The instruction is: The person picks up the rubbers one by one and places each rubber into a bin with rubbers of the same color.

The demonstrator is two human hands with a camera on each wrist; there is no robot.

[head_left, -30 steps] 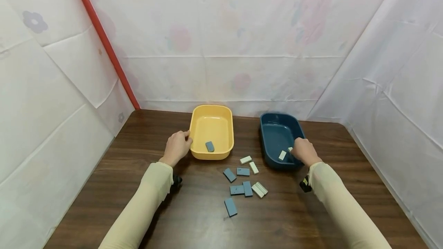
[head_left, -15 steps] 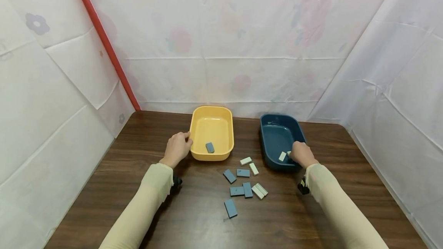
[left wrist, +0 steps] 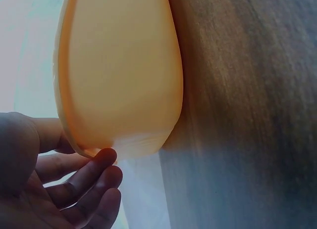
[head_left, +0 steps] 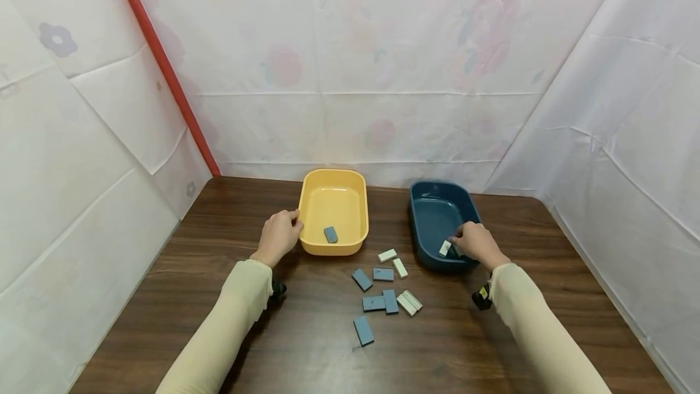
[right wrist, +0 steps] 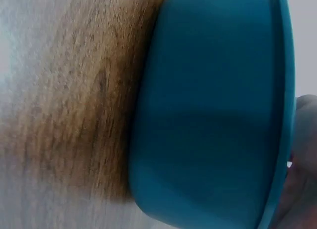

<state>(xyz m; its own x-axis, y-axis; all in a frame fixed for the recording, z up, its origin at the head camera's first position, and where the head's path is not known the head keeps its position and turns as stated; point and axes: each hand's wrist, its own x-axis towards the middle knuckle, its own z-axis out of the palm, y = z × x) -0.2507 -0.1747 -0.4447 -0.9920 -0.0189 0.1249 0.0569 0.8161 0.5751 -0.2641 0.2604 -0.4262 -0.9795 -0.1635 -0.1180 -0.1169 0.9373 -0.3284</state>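
Observation:
My left hand [head_left: 279, 236] pinches the left rim of the yellow tub [head_left: 335, 249]; the left wrist view shows its thumb and fingers on either side of the rim. One blue-grey block [head_left: 330, 235] lies in this tub. Over the near right part of the dark blue tub [head_left: 445, 262], my right hand [head_left: 476, 242] reaches inside, fingers pointing down. Its fingertips overlap the upper end of a cream block [head_left: 445, 248] on the tub's floor. In the right wrist view, the tub wall [right wrist: 208, 115] hides most of the fingers, so I cannot tell whether they hold anything.
Between and in front of the tubs, several flat blue-grey blocks [head_left: 363, 330] and cream blocks [head_left: 400, 268] lie on the dark wooden table [head_left: 312, 345]. Pale patterned sheets [head_left: 350, 126] close off the back and both sides, with a red pole [head_left: 164, 65] at the back left.
My right hand has shifted slightly leftward inside the dark blue tub, its fingertips now at the cream block. A second cream block beside the fingers is no longer visible. The left hand stays put.

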